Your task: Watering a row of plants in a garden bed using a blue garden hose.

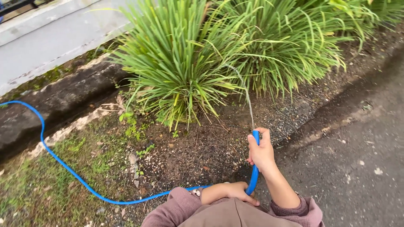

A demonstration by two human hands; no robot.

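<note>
My right hand [261, 152] grips the end of a thin blue hose [63, 164], thumb over the nozzle end. A fine stream of water [247, 96] arcs up from it toward the grassy plants [185, 63]. My left hand [235, 192] holds the same hose lower down, close to my body. From there the hose runs left across the ground and curves up to the left edge of the view.
Two clumps of long green grass-like plants grow in a bed of dark soil [210, 147]. A stone gutter [54, 101] and pale concrete wall [50, 38] lie at the upper left. Dark asphalt [357, 159] spreads on the right. Patchy moss and weeds [46, 185] cover the lower left.
</note>
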